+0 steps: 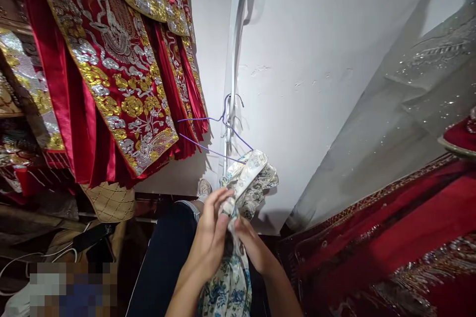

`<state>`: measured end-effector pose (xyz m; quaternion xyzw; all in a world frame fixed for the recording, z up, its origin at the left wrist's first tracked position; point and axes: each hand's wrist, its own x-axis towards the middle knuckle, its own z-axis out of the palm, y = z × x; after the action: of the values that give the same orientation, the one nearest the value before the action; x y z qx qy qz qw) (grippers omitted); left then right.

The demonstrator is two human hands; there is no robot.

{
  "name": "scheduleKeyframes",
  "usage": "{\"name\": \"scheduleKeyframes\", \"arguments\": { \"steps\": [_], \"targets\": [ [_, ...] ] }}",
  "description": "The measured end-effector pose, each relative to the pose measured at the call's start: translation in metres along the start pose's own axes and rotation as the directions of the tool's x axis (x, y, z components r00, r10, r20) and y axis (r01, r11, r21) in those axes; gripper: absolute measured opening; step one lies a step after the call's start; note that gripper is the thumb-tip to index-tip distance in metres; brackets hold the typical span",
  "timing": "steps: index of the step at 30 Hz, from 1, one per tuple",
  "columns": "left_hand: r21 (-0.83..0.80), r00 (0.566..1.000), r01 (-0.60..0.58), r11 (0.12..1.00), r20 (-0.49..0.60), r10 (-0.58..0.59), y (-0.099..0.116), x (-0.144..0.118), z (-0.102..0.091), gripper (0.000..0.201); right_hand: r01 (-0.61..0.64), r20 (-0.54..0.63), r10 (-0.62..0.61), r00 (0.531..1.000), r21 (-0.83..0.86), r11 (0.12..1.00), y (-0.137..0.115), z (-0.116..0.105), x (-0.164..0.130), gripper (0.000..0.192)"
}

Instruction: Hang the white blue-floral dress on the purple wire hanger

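Floral cloth (pixel 243 181) at 6 o'clock, bunched, partly on purple hanger (pixel 219 131) | left hand (pixel 210 240) pinched its strap | right hand (pixel 253 247) gripped the folds | cloth not hung straight | red robe (pixel 111 74) at 10 o'clock | wall (pixel 316 59) behind

I saw even indoor light brightening the white wall (pixel 316 59), with soft shadows beside the hanging red embroidered robes (pixel 111 69). Sequins glinted on the grey fabric (pixel 427 74) at right. Edges bowed wide-angle; the lower left corner was pixelated and dim.
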<state>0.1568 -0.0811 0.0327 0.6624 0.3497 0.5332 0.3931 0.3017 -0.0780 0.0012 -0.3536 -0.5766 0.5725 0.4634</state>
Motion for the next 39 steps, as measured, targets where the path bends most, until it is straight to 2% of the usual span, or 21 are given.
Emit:
{"name": "scheduleKeyframes", "arguments": {
  "steps": [1, 3, 5, 7, 9, 11, 13, 15, 17, 18, 20, 21, 22, 24, 26, 27, 29, 31, 34, 36, 39],
  "targets": [
    [0.008, 0.999, -0.025, 1.0, 0.024, 0.025, -0.003, 0.007, -0.003, 0.047, -0.016, 0.091, 0.019, 0.996, -0.041, 0.999, -0.003, -0.005, -0.004, 0.055],
    [0.064, 0.986, -0.075, 0.995, 0.155, 0.064, -0.014, 0.026, -0.009, 0.049, -0.075, 0.251, 0.096, 0.963, -0.091, 0.993, -0.007, -0.016, -0.012, 0.052],
    [0.158, 0.943, -0.13, 0.979, 0.326, 0.072, -0.03, 0.045, -0.008, 0.046, -0.122, 0.276, 0.149, 0.949, -0.114, 0.986, -0.005, -0.022, -0.019, 0.05],
    [0.223, 0.877, -0.196, 0.955, 0.476, 0.069, -0.049, 0.058, -0.003, 0.049, -0.139, 0.149, 0.158, 0.976, -0.129, 0.982, -0.003, -0.026, -0.022, 0.047],
    [0.255, 0.828, -0.255, 0.933, 0.557, 0.074, -0.065, 0.064, 0.003, 0.053, -0.146, -0.004, 0.147, 0.989, -0.144, 0.979, -0.003, -0.03, -0.023, 0.042],
    [0.3, 0.814, -0.293, 0.908, 0.577, 0.072, -0.076, 0.064, 0.003, 0.05, -0.134, -0.126, 0.108, 0.986, -0.216, 0.967, -0.011, -0.04, -0.022, 0.032],
    [0.389, 0.834, -0.292, 0.874, 0.55, 0.034, -0.081, 0.063, -0.007, 0.046, -0.116, -0.268, 0.018, 0.963, -0.355, 0.928, -0.03, -0.055, -0.022, 0.023],
    [0.48, 0.851, -0.259, 0.838, 0.524, -0.037, -0.08, 0.063, -0.025, 0.045, -0.142, -0.414, -0.076, 0.907, -0.472, 0.87, -0.057, -0.073, -0.022, 0.017],
    [0.526, 0.837, -0.226, 0.82, 0.535, -0.113, -0.075, 0.064, -0.048, 0.043, -0.143, -0.547, -0.214, 0.809, -0.537, 0.832, -0.085, -0.087, -0.018, 0.015],
    [0.527, 0.822, -0.212, 0.823, 0.552, -0.141, -0.072, 0.064, -0.059, 0.041, -0.106, -0.577, -0.307, 0.757, -0.572, 0.814, -0.098, -0.092, -0.012, 0.015],
    [0.495, 0.807, -0.176, 0.851, 0.568, -0.163, -0.064, 0.064, -0.08, 0.036, 0.042, -0.539, -0.513, 0.668, -0.662, 0.749, -0.114, -0.098, 0.012, 0.009],
    [0.47, 0.819, -0.157, 0.868, 0.554, -0.152, -0.06, 0.064, -0.089, 0.033, 0.124, -0.469, -0.57, 0.674, -0.689, 0.714, -0.116, -0.098, 0.029, 0.01],
    [0.447, 0.844, -0.139, 0.884, 0.52, -0.13, -0.056, 0.064, -0.098, 0.031, 0.197, -0.388, -0.588, 0.71, -0.692, 0.695, -0.113, -0.099, 0.05, 0.018],
    [0.412, 0.913, -0.105, 0.905, 0.401, -0.077, -0.051, 0.067, -0.112, 0.028, 0.245, -0.248, -0.522, 0.816, -0.67, 0.701, -0.097, -0.097, 0.097, 0.038],
    [0.374, 0.972, -0.066, 0.925, 0.232, -0.024, -0.048, 0.074, -0.127, 0.028, 0.248, -0.2, -0.481, 0.854, -0.655, 0.714, -0.072, -0.096, 0.142, 0.038],
    [0.349, 0.991, -0.043, 0.936, 0.133, -0.004, -0.047, 0.078, -0.135, 0.028, 0.2, -0.214, -0.428, 0.878, -0.649, 0.734, -0.059, -0.096, 0.159, 0.036],
    [0.307, 1.0, -0.002, 0.952, -0.028, 0.011, -0.045, 0.087, -0.153, 0.028, 0.163, -0.21, -0.385, 0.899, -0.654, 0.738, -0.038, -0.099, 0.18, 0.033],
    [0.32, 0.998, 0.034, 0.947, -0.053, -0.019, -0.043, 0.094, -0.172, 0.029, 0.142, -0.212, -0.374, 0.903, -0.674, 0.725, -0.026, -0.106, 0.181, 0.029],
    [0.387, 0.991, 0.105, 0.916, 0.037, -0.13, -0.042, 0.098, -0.189, 0.031, 0.125, -0.198, -0.37, 0.908, -0.714, 0.689, -0.028, -0.122, 0.156, 0.024],
    [0.371, 0.974, 0.222, 0.902, -0.036, -0.225, -0.045, 0.099, -0.188, 0.036, 0.126, -0.171, -0.362, 0.916, -0.736, 0.665, -0.037, -0.13, 0.134, 0.024],
    [0.29, 0.933, 0.35, 0.891, -0.197, -0.302, -0.053, 0.108, -0.172, 0.044, 0.118, -0.15, -0.351, 0.924, -0.763, 0.636, -0.054, -0.136, 0.109, 0.028]
  ]
}}
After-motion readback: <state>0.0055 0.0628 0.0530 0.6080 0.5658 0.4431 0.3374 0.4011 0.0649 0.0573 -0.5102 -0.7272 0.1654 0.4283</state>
